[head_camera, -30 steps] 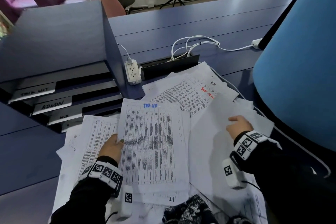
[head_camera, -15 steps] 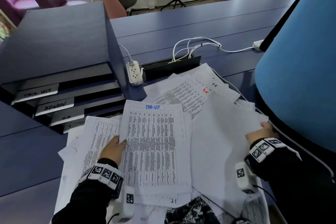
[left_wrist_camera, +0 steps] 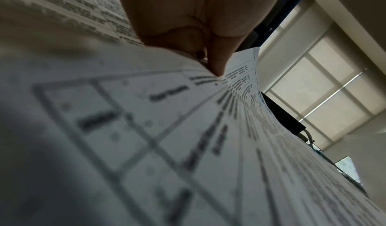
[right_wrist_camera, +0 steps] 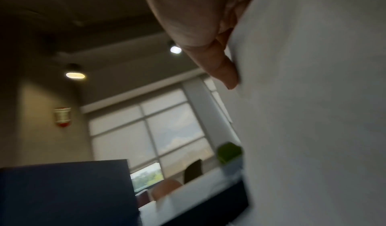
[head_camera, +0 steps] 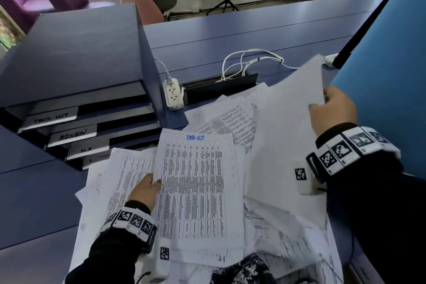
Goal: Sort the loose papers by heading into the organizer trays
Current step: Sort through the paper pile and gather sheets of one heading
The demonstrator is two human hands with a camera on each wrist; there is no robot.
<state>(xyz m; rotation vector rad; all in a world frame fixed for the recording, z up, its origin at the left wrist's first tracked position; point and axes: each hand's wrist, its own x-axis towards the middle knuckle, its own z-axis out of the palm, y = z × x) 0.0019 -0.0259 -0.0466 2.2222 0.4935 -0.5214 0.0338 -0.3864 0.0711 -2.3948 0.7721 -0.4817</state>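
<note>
You are early on: a heap of loose white printed papers (head_camera: 230,122) lies just beside the dark blue labelled organizer trays (head_camera: 73,131). Your left hand (head_camera: 147,189) pinches the blue-headed table sheet (head_camera: 196,187); your right hand (head_camera: 334,108) grips a raised blank-backed sheet (head_camera: 288,134).

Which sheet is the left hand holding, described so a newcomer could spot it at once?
Start at the blue organizer with labelled trays at the desk's left. Just in front of it, on the paper pile, lies a table-printed sheet, its left edge pinched by the left hand. It alone has a blue handwritten heading at the top.
</note>
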